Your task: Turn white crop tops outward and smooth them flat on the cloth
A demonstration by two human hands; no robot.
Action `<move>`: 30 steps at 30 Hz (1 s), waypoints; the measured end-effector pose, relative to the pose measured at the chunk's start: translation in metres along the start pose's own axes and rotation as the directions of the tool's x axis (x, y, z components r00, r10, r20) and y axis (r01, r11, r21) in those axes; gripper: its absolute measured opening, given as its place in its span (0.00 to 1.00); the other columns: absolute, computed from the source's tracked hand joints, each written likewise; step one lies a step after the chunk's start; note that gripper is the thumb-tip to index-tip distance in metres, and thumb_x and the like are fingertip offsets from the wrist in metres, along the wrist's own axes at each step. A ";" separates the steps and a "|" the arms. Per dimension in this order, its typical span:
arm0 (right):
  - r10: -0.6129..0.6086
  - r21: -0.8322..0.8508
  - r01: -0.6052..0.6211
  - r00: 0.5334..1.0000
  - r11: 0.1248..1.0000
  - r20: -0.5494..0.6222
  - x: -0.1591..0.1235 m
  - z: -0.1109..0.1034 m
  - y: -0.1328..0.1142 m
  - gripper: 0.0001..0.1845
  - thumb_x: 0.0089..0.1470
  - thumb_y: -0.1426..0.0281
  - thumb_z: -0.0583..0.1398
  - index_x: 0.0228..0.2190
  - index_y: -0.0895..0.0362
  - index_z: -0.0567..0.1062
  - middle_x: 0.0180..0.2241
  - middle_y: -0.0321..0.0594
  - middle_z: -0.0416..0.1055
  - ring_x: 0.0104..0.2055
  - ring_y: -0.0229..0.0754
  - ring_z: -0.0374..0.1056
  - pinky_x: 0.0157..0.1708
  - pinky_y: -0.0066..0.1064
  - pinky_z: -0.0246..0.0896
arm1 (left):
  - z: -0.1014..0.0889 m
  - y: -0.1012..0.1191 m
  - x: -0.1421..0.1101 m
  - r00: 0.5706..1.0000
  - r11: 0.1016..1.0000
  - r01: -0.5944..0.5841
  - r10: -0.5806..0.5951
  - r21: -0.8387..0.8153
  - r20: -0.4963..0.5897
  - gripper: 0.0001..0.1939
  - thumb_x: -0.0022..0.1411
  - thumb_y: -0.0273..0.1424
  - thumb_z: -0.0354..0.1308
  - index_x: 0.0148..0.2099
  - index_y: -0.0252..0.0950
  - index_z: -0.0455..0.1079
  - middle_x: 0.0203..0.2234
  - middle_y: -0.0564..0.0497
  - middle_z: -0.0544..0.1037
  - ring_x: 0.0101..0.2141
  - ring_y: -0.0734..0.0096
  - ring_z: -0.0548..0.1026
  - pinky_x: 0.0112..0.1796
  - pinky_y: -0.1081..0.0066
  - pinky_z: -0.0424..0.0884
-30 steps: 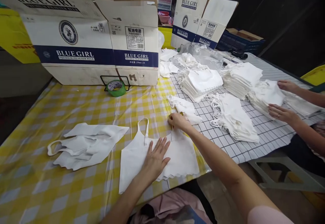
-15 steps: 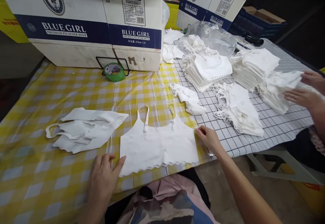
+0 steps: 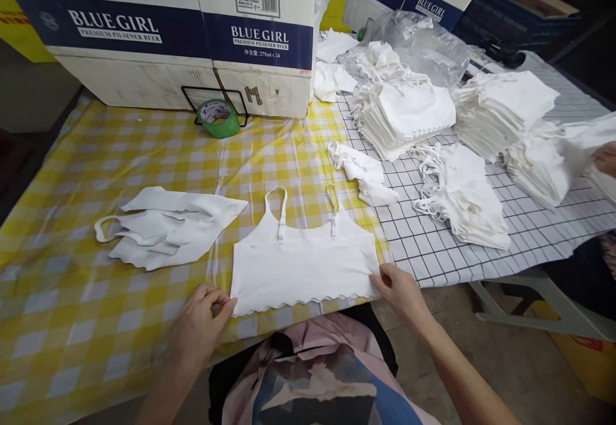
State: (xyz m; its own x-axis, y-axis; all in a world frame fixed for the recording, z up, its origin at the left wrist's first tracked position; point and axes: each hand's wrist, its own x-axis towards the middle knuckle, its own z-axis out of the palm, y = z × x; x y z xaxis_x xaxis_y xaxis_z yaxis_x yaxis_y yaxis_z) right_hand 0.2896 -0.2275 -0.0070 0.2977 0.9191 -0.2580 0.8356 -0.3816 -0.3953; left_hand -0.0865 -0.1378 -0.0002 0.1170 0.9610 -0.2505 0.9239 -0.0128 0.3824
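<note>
A white strappy crop top (image 3: 303, 261) lies flat on the yellow checked tablecloth (image 3: 120, 155), straps pointing away from me. My left hand (image 3: 202, 322) pinches its lower left corner at the scalloped hem. At the lower right corner, my right hand (image 3: 399, 290) grips the same hem with curled fingers. To the left lie a few crumpled white tops (image 3: 166, 226), untouched.
Large Blue Girl cardboard boxes (image 3: 163, 33) stand at the back, a green tape roll (image 3: 219, 119) in front of them. Several stacks of white tops (image 3: 409, 117) cover the grid-pattern cloth on the right. Another person's hand (image 3: 607, 158) shows at the right edge.
My hands left the top's middle and strap, slid outward to its sides, and now grasp the two lower corners. The other person's hands have moved mostly out of view.
</note>
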 end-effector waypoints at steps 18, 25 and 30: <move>-0.122 0.064 0.127 0.990 0.990 -0.070 -0.013 -0.010 0.006 0.16 0.59 0.64 0.49 0.48 0.53 0.61 0.32 0.40 0.67 0.33 0.44 0.66 0.34 0.34 0.61 | 0.004 -0.027 -0.006 0.945 0.945 -0.326 0.326 0.038 -0.013 0.22 0.61 0.34 0.46 0.58 0.47 0.59 0.42 0.50 0.69 0.38 0.68 0.72 0.37 0.73 0.69; -0.296 -0.080 0.288 0.946 0.954 -0.133 -0.014 -0.006 0.020 0.24 0.54 0.81 0.47 0.50 0.53 0.63 0.46 0.45 0.63 0.48 0.46 0.62 0.41 0.36 0.64 | 0.006 -0.035 0.001 0.828 0.829 -0.543 0.555 0.134 -0.074 0.17 0.63 0.32 0.48 0.52 0.50 0.67 0.47 0.48 0.67 0.41 0.68 0.70 0.44 0.67 0.67; -0.464 -0.123 0.456 0.884 0.881 -0.049 -0.012 -0.008 0.028 0.26 0.55 0.82 0.47 0.52 0.49 0.64 0.51 0.44 0.60 0.48 0.46 0.60 0.43 0.39 0.63 | 0.007 -0.038 0.008 0.785 0.789 -0.599 0.612 0.132 -0.097 0.14 0.62 0.30 0.50 0.48 0.47 0.71 0.45 0.48 0.68 0.41 0.67 0.69 0.44 0.66 0.67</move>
State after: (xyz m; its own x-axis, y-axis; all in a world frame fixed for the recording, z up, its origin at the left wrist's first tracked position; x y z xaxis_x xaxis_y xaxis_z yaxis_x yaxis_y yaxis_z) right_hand 0.3131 -0.2488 -0.0082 -0.1021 0.9948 -0.0012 0.9291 0.0949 -0.3575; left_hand -0.1181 -0.1316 -0.0226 0.6221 0.7731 0.1236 0.7074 -0.6227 0.3344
